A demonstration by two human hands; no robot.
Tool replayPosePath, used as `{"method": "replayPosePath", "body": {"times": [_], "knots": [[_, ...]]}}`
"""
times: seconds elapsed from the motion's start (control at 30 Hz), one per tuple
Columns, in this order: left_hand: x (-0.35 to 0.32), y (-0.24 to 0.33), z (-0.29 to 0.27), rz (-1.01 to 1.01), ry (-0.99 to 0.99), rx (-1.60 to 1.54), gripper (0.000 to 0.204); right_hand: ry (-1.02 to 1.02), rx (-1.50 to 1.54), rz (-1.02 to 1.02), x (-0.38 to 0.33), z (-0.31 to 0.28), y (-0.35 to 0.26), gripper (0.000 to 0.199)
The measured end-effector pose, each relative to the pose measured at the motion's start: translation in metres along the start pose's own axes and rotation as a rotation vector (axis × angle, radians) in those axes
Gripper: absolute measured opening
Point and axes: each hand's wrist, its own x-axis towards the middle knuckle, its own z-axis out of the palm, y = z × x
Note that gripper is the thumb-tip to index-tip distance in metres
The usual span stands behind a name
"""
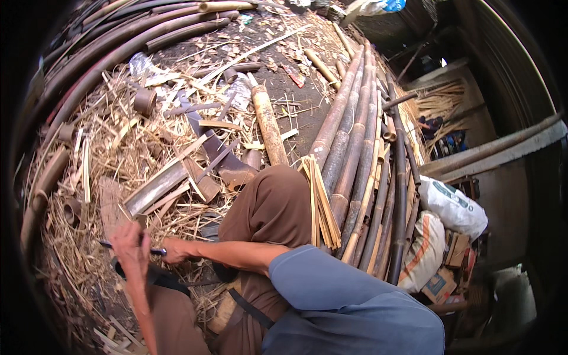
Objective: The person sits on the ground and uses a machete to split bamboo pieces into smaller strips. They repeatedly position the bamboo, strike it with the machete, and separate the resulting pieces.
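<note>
Knife (133, 248): dark thin blade, low left over the straw, held across both your hands
Left hand (131, 247): fist closed round the knife's left part
Right hand (174, 251): fingers curled shut on the other end
Knee (269, 204): brown trousers, right above your hands
Strips (319, 201): pale bamboo bundle leaning beside that knee
Poles (355, 148): long bamboo stacked on the right
</note>
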Motion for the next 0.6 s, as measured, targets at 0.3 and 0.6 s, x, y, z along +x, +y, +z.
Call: {"method": "replayPosePath", "body": {"times": [0.3, 0.6], "knots": [[0.015, -0.011, 0.019, -0.075, 0.144, -0.253, 0.020, -0.059, 0.008, 0.112, -0.002, 0.003, -0.007, 0.028], [0.020, -0.084, 0.084, -0.404, -0.022, -1.099, 0.017, -0.262, 0.257, 0.112, -0.001, -0.011, -0.006, 0.035]]}}
